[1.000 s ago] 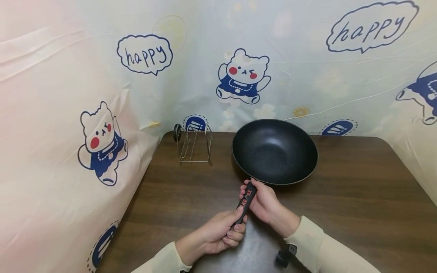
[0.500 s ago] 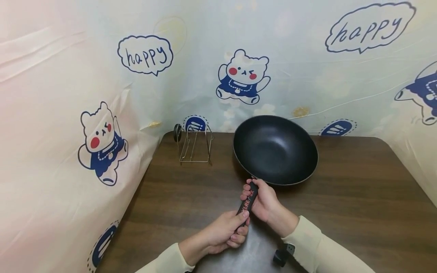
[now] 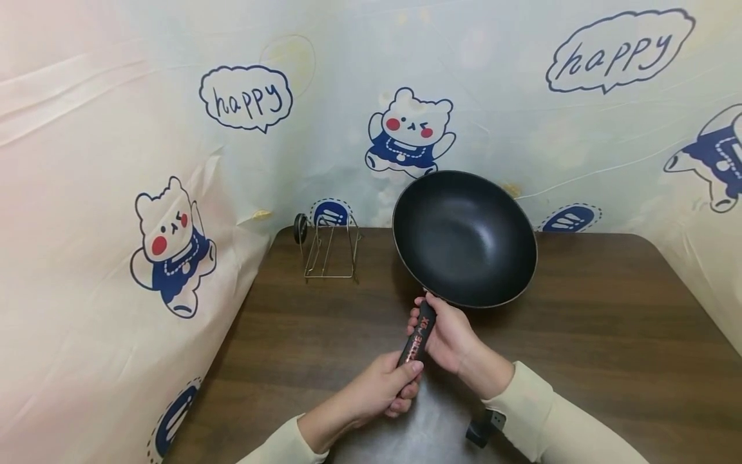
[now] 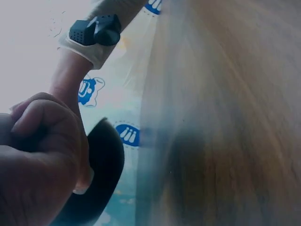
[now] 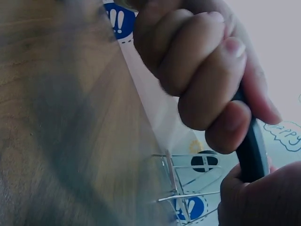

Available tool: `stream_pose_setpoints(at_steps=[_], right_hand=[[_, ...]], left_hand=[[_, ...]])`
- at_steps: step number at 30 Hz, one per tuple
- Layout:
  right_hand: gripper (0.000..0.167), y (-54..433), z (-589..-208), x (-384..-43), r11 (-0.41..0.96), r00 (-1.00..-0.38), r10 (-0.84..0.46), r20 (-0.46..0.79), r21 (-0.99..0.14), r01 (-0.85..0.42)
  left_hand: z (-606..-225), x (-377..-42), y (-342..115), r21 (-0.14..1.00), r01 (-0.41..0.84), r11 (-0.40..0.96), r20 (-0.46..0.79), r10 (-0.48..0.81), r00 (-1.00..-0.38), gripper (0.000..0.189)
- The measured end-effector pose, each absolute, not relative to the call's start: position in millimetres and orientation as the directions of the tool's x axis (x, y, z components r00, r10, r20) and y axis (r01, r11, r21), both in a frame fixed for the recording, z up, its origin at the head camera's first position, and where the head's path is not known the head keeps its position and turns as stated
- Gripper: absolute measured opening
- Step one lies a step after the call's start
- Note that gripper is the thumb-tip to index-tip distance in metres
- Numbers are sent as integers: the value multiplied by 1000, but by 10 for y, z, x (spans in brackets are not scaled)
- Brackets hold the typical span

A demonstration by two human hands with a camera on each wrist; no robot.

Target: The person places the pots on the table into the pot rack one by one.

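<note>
A black wok [image 3: 464, 238] tilts toward me in the head view, its far rim standing high against the wall cloth. Its black handle [image 3: 418, 332] with red lettering points down toward me. My left hand [image 3: 382, 390] grips the rear end of this handle, thumb lying along the top. Closer to the pan, my right hand [image 3: 455, 338] holds the handle's front part, fingers wrapped underneath. Part of the wok's dark side [image 4: 108, 165] shows beyond a hand in the left wrist view. In the right wrist view, the handle [image 5: 252, 150] runs between both hands.
At the back left of the brown wooden table [image 3: 608, 322] stands a wire rack [image 3: 330, 248] with a round black piece at its upper left. A patterned cloth [image 3: 324, 148] hangs behind and beside the table. A small black device [image 3: 485, 426] sits at my right cuff.
The wok's far rim has risen and its bowl now tilts more steeply toward me. Both hands keep hold of the handle and have shifted slightly. The rack stays in place.
</note>
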State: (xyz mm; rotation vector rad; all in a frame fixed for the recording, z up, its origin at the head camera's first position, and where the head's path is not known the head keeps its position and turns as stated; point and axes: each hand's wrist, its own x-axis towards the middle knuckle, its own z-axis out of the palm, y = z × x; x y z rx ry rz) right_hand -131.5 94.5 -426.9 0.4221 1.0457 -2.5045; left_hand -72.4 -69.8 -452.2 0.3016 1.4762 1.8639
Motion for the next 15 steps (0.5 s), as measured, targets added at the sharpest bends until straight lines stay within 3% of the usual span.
stream_pose_setpoints(at_steps=[7,15], right_hand=[[24,878,-4308,-1327,-654,-866,-243,-438,-585,479],[27,789,-4385,-1394,-690,-869,-284,-404,-544,478]], left_hand=[[-4545,-679,-709,980,-178,90,-198,572,-796,28],[-4498,-625,-682,948,-31,318,-183,461,-869,26]])
